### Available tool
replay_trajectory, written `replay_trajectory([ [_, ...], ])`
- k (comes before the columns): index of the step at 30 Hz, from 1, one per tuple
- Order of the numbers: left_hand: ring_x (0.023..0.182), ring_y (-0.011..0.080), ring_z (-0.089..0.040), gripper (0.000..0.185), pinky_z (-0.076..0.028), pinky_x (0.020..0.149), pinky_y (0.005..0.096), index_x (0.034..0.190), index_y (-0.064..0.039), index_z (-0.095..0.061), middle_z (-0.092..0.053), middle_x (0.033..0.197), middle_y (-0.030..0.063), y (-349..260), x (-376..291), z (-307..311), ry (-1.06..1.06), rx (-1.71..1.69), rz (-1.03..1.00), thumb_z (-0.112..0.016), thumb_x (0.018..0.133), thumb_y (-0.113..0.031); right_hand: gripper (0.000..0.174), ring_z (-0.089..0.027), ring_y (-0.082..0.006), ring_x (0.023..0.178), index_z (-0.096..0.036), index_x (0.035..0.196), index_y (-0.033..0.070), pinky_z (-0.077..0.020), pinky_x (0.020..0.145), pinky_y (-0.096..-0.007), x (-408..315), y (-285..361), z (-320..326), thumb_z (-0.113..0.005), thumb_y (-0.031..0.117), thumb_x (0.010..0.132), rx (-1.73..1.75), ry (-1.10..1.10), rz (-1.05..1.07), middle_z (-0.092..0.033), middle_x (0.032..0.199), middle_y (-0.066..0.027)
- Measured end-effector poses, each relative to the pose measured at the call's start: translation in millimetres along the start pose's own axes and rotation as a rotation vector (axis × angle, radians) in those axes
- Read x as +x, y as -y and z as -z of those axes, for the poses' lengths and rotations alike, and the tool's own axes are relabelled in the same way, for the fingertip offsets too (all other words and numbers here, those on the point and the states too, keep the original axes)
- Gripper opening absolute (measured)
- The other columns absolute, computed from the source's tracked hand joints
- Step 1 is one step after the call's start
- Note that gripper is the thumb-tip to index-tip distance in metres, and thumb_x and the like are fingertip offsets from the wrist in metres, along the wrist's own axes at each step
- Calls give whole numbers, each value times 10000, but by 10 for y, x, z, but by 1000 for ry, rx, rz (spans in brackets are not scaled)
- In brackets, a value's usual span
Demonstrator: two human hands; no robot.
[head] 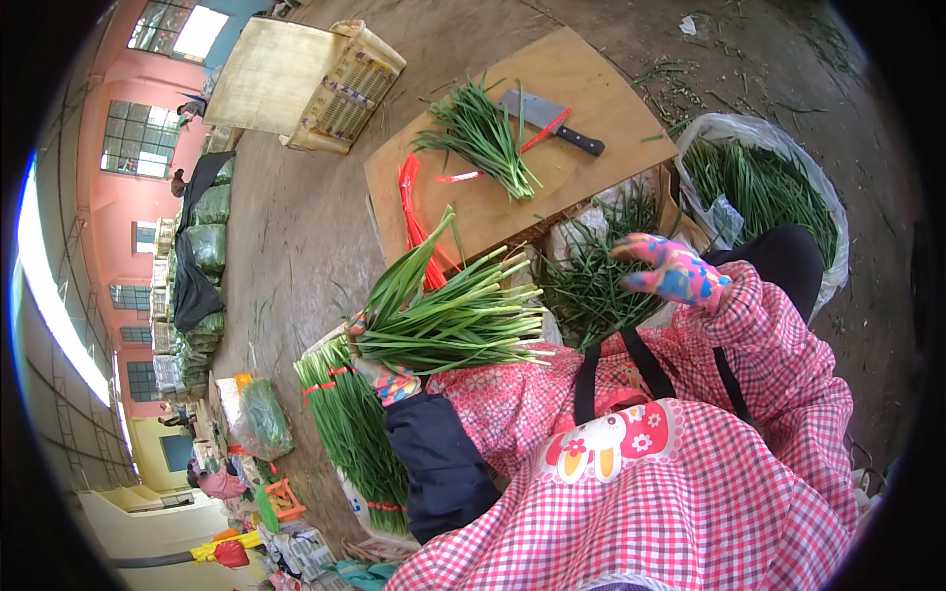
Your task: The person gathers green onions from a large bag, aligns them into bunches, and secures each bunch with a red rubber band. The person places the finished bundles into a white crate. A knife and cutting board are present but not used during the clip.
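Observation:
My left hand [382,366], in a patterned glove, is closed around a large bunch of garlic chives [443,318], pale stem ends pointing right. My right hand [669,270], gloved alike, is held with fingers apart over loose green leaves [591,284] and holds nothing. On the wooden board [414,159] lie a smaller pile of chives [480,133] and a cleaver [536,109] with a black handle. A red tie strip [543,133] crosses the cleaver. A bundle of red strips [408,207] hangs at the board's near left, partly behind the held bunch.
Bundles of chives tied with red strips [355,428] stand beside my left arm. At right is a plastic-lined container [831,199] of chives [761,185]. A plastic crate [344,92] stands beyond the board, and a wrapped green bundle [264,419] lies at left. People are in the background.

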State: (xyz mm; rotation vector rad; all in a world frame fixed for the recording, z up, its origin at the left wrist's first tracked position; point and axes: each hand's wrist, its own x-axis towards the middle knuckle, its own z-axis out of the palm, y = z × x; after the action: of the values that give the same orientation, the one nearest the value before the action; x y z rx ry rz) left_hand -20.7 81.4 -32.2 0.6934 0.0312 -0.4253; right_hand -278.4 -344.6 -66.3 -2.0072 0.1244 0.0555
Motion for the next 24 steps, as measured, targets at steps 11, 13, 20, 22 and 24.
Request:
replay_trajectory([
  [11,919,287,-642,270,-509,858,528,848,-143,-605,-680,982,93,67,-43,132,245,-172,152,-542,949,-385,318,-638,-121,963,-656,1190,11,-478,899,-263,650,776,-615,-643,172,916,980,-101,-57,-710,1040,-62],
  [13,905,288,-647,229,-518,846,533,845,-137,-611,-684,958,93,100,-53,98,211,-185,132,-553,933,-341,307,-638,-131,984,-664,1180,5,-473,914,-270,644,752,-653,-627,170,923,1128,-143,-29,-709,1046,-66],
  [20,840,336,-681,195,-567,794,556,901,-90,-668,-705,937,147,66,-159,-131,187,-152,141,-564,854,-247,308,-584,-201,1143,-652,1180,7,-448,983,-357,384,261,-198,-614,168,920,1066,-74,75,-647,1237,-102],
  [22,846,338,-683,233,-575,790,542,931,-77,-683,-706,931,152,60,-191,-164,146,-147,116,-557,848,-254,365,-534,-246,1233,-633,1232,78,-385,1075,-385,233,143,-75,-641,99,868,86,-96,-20,-626,1254,-113],
  [24,851,330,-682,215,-577,780,524,920,-80,-688,-707,926,150,67,-187,-177,99,-150,125,-554,845,-231,447,-511,-258,1257,-586,1297,87,-371,1086,-391,150,135,-114,-657,112,856,242,-39,63,-603,1272,-127],
])
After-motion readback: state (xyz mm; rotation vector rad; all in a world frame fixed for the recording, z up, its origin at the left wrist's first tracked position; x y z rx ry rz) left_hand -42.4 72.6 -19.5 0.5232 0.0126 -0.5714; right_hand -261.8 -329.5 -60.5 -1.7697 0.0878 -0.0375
